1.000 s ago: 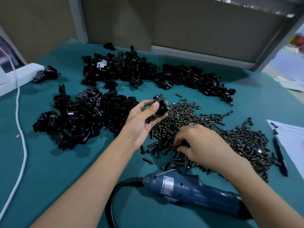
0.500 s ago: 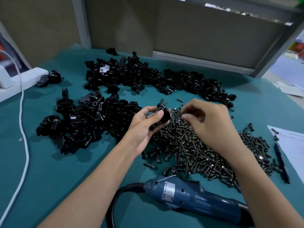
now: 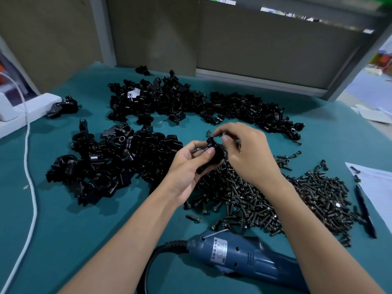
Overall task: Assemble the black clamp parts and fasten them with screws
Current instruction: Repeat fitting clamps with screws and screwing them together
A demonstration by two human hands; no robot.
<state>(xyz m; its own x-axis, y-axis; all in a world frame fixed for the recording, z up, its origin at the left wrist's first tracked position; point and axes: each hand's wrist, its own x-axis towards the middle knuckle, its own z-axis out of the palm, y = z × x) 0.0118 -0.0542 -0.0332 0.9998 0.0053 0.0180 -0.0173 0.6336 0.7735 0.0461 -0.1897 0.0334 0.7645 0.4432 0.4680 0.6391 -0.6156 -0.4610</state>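
Note:
My left hand [image 3: 188, 166] grips a black clamp part [image 3: 215, 153] above the green table, thumb on its near face. My right hand [image 3: 244, 151] is against the clamp's top, fingertips pinched on a small screw that is mostly hidden by the fingers. A big heap of dark screws [image 3: 265, 198] lies under and to the right of both hands. Loose black clamp parts form one pile on the left [image 3: 110, 162] and another across the back [image 3: 191, 105].
A blue electric screwdriver [image 3: 244, 255] with a black cord lies at the near edge between my forearms. A pen [image 3: 364, 211] and a paper sheet [image 3: 379, 185] are at the right. A white cable [image 3: 29, 158] and white power strip [image 3: 27, 111] sit at the left.
My right hand left the screw heap, rose and moved left to meet the clamp in my left hand. The left hand kept its hold on the clamp.

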